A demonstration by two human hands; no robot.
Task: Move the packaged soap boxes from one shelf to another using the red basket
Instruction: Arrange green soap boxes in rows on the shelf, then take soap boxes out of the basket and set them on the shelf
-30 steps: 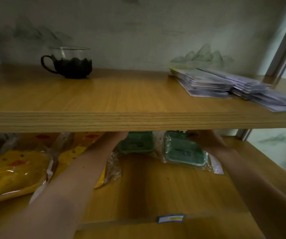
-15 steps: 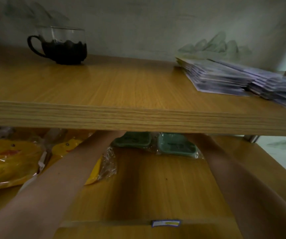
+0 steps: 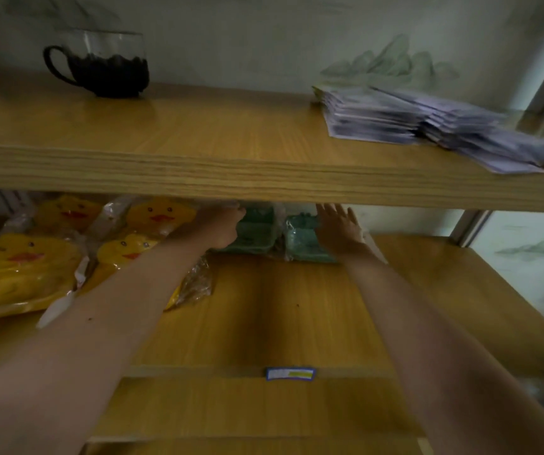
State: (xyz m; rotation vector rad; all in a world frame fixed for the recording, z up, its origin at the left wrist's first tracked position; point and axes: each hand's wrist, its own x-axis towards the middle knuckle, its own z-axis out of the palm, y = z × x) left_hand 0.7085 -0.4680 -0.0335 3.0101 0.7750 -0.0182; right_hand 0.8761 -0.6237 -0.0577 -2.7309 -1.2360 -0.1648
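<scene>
The left soap box (image 3: 259, 231) and right soap box (image 3: 300, 234) sit at the back of the lower shelf (image 3: 296, 307), under the upper shelf (image 3: 198, 165), so both arms reach deep; the red basket is out of sight. The left hand (image 3: 223, 226) covers the left one, its fingers too blurred to tell their grip; the right hand (image 3: 337, 228) lies against the right one, fingers straight and spread, probably squaring it.

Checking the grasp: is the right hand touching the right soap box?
Cannot tell. Head view: the right hand overlaps the right soap box; blur hides any contact or gap.
</scene>
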